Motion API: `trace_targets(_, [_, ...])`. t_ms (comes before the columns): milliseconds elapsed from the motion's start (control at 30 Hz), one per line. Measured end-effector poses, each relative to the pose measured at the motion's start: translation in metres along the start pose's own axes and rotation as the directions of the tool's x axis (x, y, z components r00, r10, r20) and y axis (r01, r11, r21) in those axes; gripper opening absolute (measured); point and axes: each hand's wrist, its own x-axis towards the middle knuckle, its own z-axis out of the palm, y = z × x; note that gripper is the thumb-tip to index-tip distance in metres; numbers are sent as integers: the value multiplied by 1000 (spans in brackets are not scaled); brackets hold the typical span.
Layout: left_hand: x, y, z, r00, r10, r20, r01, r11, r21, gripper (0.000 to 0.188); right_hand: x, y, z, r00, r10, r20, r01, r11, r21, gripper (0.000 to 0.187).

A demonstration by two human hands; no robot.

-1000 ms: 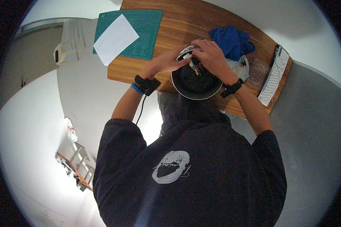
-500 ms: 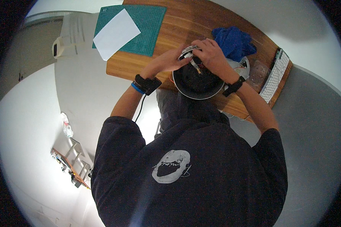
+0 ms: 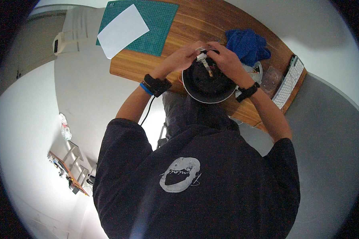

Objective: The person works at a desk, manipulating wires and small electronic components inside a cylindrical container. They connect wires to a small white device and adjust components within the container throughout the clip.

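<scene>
A round black vessel with a pale rim sits at the table's near edge, in front of my lap. Over its far side both hands come together with bent, closed fingers. Between them is a small white part with a narrow strip, brownish at its tip, slanting down over the dark interior. My left hand pinches the part from the left. From the right, my right hand curls its fingers at the part's upper end, thumb toward the middle. The fingers partly hide the part and the vessel's far rim.
A blue cloth lies crumpled beyond my right hand. Near it are a white round piece with wires, a clear plastic tray and a white keyboard. White paper overlaps a green cutting mat at the far left.
My left hand has shifted slightly up and right, and my right hand slightly right. The white part between them now shows more plainly, its strip pointing down more steeply.
</scene>
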Motion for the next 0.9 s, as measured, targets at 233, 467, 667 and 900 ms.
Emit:
trace_targets(233, [-4,-5,-5,996,-27,84,31,998,-45,23,-3,-4,-2,999,-12,-45,12,1000,11,17])
trace_targets(467, [-8,-20,-11,987,-148,59,160,924,-347,24,-6,-3,0,1000,28,-14,-27,999,34,20])
trace_targets(667, [-10,-54,-5,974,-118,195,171,943,-284,31,-4,-9,-4,999,36,-30,-35,999,24,18])
trace_targets(900, [12,-28,-7,928,-332,169,370,875,-312,30,-8,-2,4,998,34,-48,-33,999,14,17])
